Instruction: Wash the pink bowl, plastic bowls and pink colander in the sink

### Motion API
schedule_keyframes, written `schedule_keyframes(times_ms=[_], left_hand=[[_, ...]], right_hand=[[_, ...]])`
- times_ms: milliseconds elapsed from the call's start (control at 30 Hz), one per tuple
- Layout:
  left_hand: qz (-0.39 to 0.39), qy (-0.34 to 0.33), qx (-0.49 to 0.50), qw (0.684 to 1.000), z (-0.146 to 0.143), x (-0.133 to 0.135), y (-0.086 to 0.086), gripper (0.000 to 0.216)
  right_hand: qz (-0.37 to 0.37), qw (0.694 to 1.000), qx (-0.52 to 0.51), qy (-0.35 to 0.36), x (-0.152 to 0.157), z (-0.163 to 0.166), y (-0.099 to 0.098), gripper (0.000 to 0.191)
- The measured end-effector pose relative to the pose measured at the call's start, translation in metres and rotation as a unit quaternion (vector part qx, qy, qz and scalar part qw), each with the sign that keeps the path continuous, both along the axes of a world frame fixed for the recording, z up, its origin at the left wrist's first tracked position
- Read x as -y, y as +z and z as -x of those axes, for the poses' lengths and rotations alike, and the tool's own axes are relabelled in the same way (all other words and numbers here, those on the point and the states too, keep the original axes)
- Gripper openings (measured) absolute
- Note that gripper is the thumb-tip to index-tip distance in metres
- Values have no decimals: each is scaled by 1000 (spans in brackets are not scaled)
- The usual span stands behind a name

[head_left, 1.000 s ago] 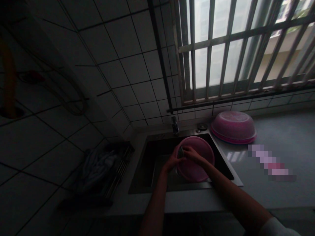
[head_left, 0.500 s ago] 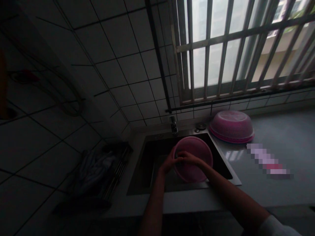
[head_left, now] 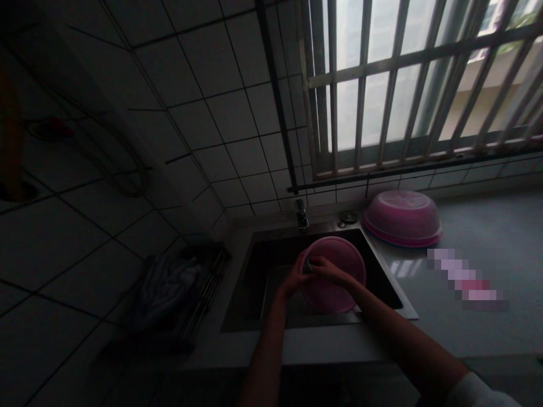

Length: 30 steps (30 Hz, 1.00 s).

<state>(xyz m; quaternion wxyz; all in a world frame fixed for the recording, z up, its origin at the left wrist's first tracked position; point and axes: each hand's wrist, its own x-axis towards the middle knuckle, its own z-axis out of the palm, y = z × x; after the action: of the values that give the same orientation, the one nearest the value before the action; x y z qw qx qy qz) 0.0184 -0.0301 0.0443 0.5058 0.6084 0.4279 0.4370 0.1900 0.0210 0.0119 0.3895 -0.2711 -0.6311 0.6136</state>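
Note:
A round pink basin [head_left: 339, 297] is tilted inside the steel sink [head_left: 241, 323], its open side facing me. My left hand [head_left: 293, 280] is closed on the left part of its rim. Inside that same rim, my right hand [head_left: 326, 268] has its fingers bent around a small dark greyish-green pad [head_left: 308, 264], which looks like a scrubbing cloth or sponge and presses against the basin wall. Both hands are close together, and shadow hides some of the fingertips. The faucet [head_left: 301, 219] stands behind the basin.
Upside-down pink basins [head_left: 403, 217] rest on the counter [head_left: 475, 226] to the right. A round drain cover [head_left: 349, 217] lies by the sink's back edge. Left of the sink, a grey cloth [head_left: 169, 285] hangs over a dark rack [head_left: 207, 282]. Window bars [head_left: 394, 65] rise behind.
My right hand has shifted slightly at the rim, and the dark pad shows more plainly. The basin stays in nearly the same place. The whole view has drifted a little.

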Motion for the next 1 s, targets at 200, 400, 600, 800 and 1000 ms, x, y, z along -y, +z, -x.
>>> schedule_keyframes(times_ms=[200, 400, 600, 800, 1000], left_hand=[[-7, -8, -1, 1000, -2, -2, 1, 98], [-15, -13, -10, 1000, -2, -2, -2, 101], [-8, -9, 4, 1000, -2, -1, -2, 100], [-9, -10, -11, 1000, -3, 1, 2, 100], [-9, -20, 6, 1000, -2, 0, -3, 103]], right_hand=[[53, 985, -66, -149, -10, -10, 5, 39], [54, 990, -67, -109, -6, -10, 10, 38], [70, 991, -57, -103, -1, -5, 8, 40], [132, 956, -107, -239, -12, -19, 11, 53], [50, 996, -49, -49, 4, -3, 14, 46]])
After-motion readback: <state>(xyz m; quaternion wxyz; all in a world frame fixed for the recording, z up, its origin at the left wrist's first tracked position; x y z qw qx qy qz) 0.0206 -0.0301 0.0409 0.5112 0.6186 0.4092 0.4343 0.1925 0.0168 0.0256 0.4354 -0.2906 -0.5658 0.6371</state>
